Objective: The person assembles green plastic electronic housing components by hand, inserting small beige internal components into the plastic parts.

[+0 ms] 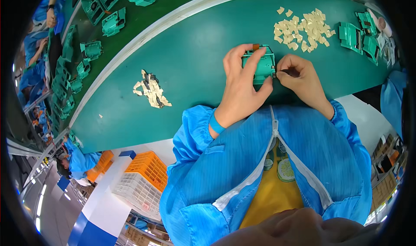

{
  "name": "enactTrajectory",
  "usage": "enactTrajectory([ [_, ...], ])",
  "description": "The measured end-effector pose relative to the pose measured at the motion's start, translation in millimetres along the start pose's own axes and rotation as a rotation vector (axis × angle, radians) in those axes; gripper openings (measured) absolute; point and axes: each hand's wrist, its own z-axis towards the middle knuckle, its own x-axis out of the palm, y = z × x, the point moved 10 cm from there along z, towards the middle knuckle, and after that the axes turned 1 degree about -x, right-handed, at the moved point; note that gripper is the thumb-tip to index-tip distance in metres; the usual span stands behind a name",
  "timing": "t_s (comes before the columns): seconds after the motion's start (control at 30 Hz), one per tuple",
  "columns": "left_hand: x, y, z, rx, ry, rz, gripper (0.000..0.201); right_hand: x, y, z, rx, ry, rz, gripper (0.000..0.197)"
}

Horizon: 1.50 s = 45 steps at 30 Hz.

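My left hand [242, 86] is closed round a green plastic housing [263, 68], its fingers over the far side and its thumb at the near edge. The housing rests on or just above the green work table [195, 59], in front of my chest. At the housing's right side, my right hand [305, 79] is pinched, thumb against curled fingers. Something small and dark shows by those fingertips; its kind I cannot make out. A brown patch [256, 46] shows at the housing's far edge, by my left fingertips.
Cream-coloured small pieces [299, 31] lie scattered beyond my right hand. Cream and black scraps [151, 90] form a pile at left. Several green housings [350, 38] stand at far right; more [114, 22] sit on the dark green belt beyond a pale rail [173, 16]. Orange [149, 166] and white crates stand lower left.
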Motion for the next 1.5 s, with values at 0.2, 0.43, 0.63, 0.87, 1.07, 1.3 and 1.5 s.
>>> enactTrajectory([
  [0.2,2,-1,1,-0.006,0.007,-0.01,0.063,-1,0,0,0.019,-0.008,-0.015,0.011],
  [0.43,2,1,0,-0.002,-0.002,-0.003,0.061,0,0,1,0.025,-0.011,-0.041,0.01],
  [0.63,0,1,1,-0.004,-0.002,0.005,0.059,1,1,2,0.023,-0.014,-0.067,0.01],
  [0.87,3,3,2,-0.032,0.003,-0.003,0.056,-2,3,1,0.066,-0.025,-0.108,0.013],
  [1.07,1,0,2,-0.025,-0.014,0.021,0.055,-8,27,-6,-0.07,-0.089,-0.545,0.023],
  [1.3,3,1,1,-0.033,-0.014,0.017,0.054,-21,41,-13,-0.143,-0.221,-0.586,0.027],
  [1.5,3,1,2,-0.022,-0.011,0.044,0.056,-17,10,-4,0.092,-0.034,-0.359,0.02],
])
